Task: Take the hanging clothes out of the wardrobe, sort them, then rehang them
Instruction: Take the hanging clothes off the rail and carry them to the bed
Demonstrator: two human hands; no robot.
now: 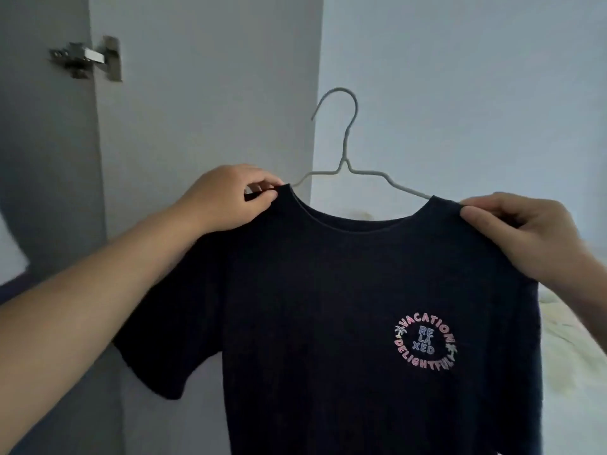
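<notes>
A dark navy T-shirt (312,307) with a round pink and blue print on its chest hangs in the air in front of me on a thin pale wire hanger (345,149). The hanger's hook stands free above the collar and its arms run inside the shoulders. My left hand (230,195) pinches the shirt's left shoulder by the collar. My right hand (522,234) pinches the right shoulder. The shirt's lower hem runs out of the frame.
An open wardrobe door (203,93) with a metal hinge (88,59) stands at the left, close behind the shirt. A pale wall fills the right. A bed with light, crumpled bedding (578,362) lies at the lower right.
</notes>
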